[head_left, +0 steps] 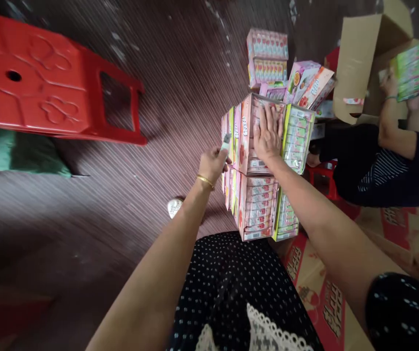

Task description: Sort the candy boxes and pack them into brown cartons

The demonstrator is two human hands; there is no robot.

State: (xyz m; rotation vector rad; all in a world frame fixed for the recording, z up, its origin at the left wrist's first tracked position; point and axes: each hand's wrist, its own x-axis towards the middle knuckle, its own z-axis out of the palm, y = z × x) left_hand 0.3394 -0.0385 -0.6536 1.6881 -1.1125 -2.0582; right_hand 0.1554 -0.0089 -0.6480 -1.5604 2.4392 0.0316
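A stack of pink and green shrink-wrapped candy box packs stands in front of my knees. My right hand lies flat, fingers spread, on the top pink pack. My left hand, with a gold bangle on the wrist, is closed around a small whitish object held against the left side of the stack; what the object is cannot be told. A green pack leans at the stack's right side.
More pink packs and loose boxes lie beyond the stack. A red plastic stool lies at the upper left. At the right another person's hand holds a green pack by a cardboard box. Flattened cartons lie under my right arm.
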